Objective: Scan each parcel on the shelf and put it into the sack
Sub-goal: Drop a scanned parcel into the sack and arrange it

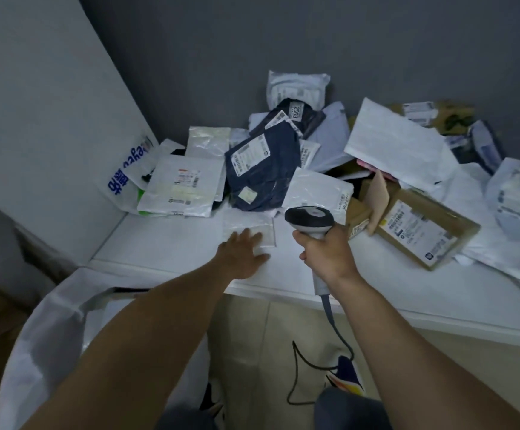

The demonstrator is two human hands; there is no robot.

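One white shelf stretches under and beyond our hands, and a white sack gapes below our left forearm, off the shelf's near edge. Beyond both hands lies a heap of parcels, mostly white and grey bags. A labelled cardboard box sits just right of our right hand, tilted. A navy bag lies straight ahead of our left hand. That left hand lies flat, fingers straight, resting on a small flat pale parcel at the heap's near edge. Our right hand is wrapped round the handle of the scanner, its dark head just right of the small parcel. Its cable hangs below our right wrist.
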